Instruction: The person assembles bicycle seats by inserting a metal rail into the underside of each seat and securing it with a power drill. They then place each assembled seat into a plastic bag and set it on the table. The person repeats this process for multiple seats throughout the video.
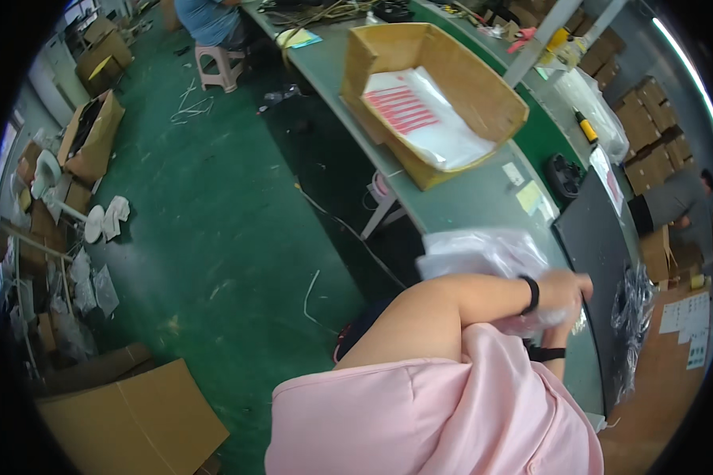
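One hand [564,291], the left, closed on a crumpled clear plastic bag [483,255] over the grey-green table [467,198]; the right hand is hidden behind it, beside a black flat panel [598,253], past an open cardboard box [428,95].

An open brown cardboard box [432,91] on my bench holds clear bags with red-striped labels [404,109].

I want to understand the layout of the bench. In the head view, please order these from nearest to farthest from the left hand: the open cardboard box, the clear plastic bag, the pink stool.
1. clear plastic bag, at the left hand.
2. open cardboard box, farther up the bench.
3. pink stool, on the floor, far upper left.
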